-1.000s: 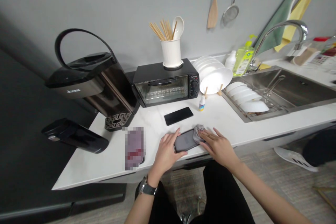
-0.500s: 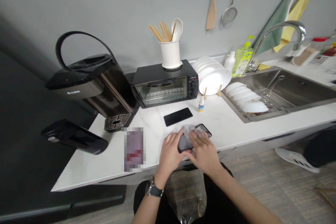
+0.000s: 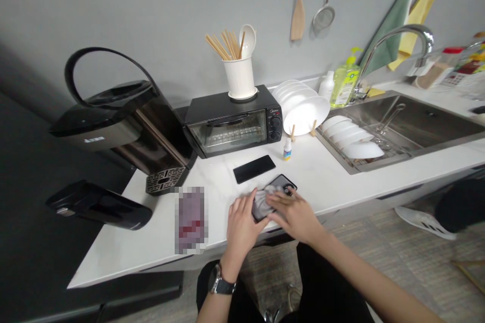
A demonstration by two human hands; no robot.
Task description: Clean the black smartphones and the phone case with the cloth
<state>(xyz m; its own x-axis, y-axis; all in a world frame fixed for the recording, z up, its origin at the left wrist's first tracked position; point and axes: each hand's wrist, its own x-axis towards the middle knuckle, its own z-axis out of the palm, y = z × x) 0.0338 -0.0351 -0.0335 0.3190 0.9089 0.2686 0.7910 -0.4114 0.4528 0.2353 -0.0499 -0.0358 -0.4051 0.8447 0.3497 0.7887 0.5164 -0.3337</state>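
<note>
A grey phone with a dark rim (image 3: 281, 180) lies near the counter's front edge, its camera end pointing away to the right. My left hand (image 3: 241, 223) grips its near left end, thumb along the lower edge. Under my right hand (image 3: 297, 216) a crumpled grey cloth (image 3: 261, 203) is pressed on the phone's back, covering much of it. Just behind lies a second, black phone (image 3: 254, 169), flat on the counter. A small white bottle with a yellow base (image 3: 287, 151) stands upright beyond the phones.
A toaster oven (image 3: 231, 131) stands behind, with white plates (image 3: 306, 115) racked beside it. To the right is the sink (image 3: 424, 121) with bowls. A water dispenser (image 3: 151, 141), a dark flask (image 3: 109, 207) and a blurred purplish item (image 3: 191, 219) occupy the left.
My right hand and the cloth have shifted down the phone toward my left hand, baring more of the camera end. The whole view has moved slightly.
</note>
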